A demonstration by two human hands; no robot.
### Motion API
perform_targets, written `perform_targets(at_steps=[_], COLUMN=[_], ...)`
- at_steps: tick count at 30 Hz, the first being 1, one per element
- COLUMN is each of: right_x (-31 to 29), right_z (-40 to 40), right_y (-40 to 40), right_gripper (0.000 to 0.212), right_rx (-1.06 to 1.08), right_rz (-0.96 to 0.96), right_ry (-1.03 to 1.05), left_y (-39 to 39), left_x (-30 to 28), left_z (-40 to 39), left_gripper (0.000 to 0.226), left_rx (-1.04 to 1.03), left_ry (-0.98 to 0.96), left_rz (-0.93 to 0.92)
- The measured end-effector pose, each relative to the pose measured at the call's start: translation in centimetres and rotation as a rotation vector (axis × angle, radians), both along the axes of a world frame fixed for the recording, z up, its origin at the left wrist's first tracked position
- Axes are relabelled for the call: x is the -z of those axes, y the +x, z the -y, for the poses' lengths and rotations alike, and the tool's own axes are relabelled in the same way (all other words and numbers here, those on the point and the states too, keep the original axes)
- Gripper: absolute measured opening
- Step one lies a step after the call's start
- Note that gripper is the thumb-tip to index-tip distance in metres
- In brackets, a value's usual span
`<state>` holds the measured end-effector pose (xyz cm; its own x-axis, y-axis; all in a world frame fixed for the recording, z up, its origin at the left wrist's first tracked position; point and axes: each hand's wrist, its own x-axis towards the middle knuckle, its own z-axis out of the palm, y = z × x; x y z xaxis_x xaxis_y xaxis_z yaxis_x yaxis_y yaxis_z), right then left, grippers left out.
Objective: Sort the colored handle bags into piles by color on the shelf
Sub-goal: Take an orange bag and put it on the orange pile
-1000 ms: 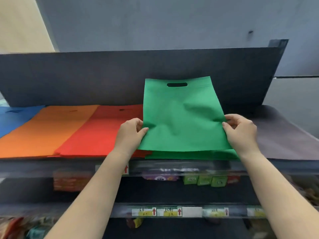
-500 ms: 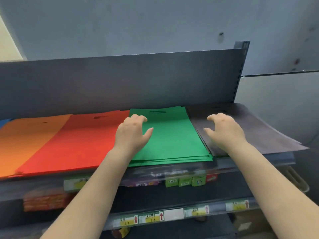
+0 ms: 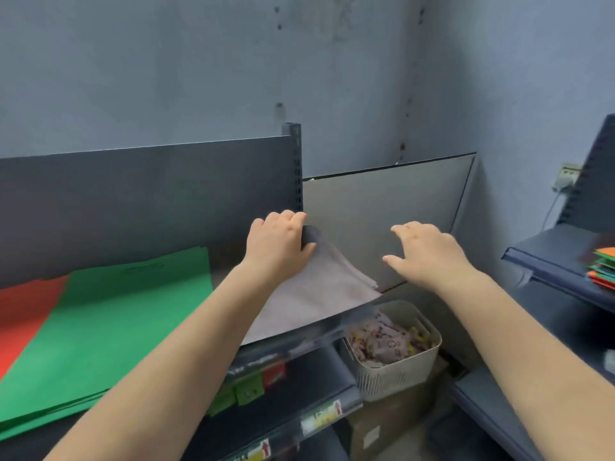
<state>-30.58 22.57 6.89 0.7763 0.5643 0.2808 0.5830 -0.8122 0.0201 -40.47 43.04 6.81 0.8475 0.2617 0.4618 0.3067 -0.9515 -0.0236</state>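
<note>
On the shelf [image 3: 293,341] lie a red pile of bags [image 3: 20,314] at the far left, a green pile [image 3: 109,321] beside it, and a grey pile [image 3: 316,294] at the shelf's right end. My left hand [image 3: 279,244] lies on the far part of the grey pile, its fingers curled over the pile's far edge. My right hand [image 3: 426,254] hovers to the right of the shelf with spread fingers, holding nothing. A mixed stack of orange, green and red bags [image 3: 602,269] lies on another shelf at the right edge.
A dark back panel [image 3: 143,194] stands behind the piles. Below the shelf's right end sits a white basket [image 3: 392,354] of packets on a cardboard box. Lower shelves carry price tags and small goods. A second shelf unit [image 3: 549,264] stands at the right.
The green bag was laid flat on the green pile and released. The view swung right. My left hand moved from the green pile onto the grey pile; my right hand moved off past the shelf's end.
</note>
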Motion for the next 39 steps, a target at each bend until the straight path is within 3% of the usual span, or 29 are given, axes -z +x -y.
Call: perform_targets(at_steps=[10,20,32,39], right_x=[-0.2,1.8,4.7,6.6], right_z=[18.8,35.2,43.0,45.7], right_y=[6.5,8.2,12.3,16.9], right_gripper=[0.049,0.052,0.054,0.045], right_rx=[0.273,0.576,0.779,0.951], right_rz=[0.031,-0.011,-0.135,-0.187], right_ry=[-0.024,-0.050,0.022,0.174], left_y=[12.4,20.0,29.7,37.3], left_x=[0.2,2.9,6.1,7.5], left_z=[15.9,31.8,41.4,44.8], left_gripper=[0.052,0.040,0.043,0.045], left_rx=[0.228,0.505,0.720,0.806], left_ry=[0.005,-0.019,-0.007,-0.063], left_rz=[-0.039,-0.067,-0.144,-0.199])
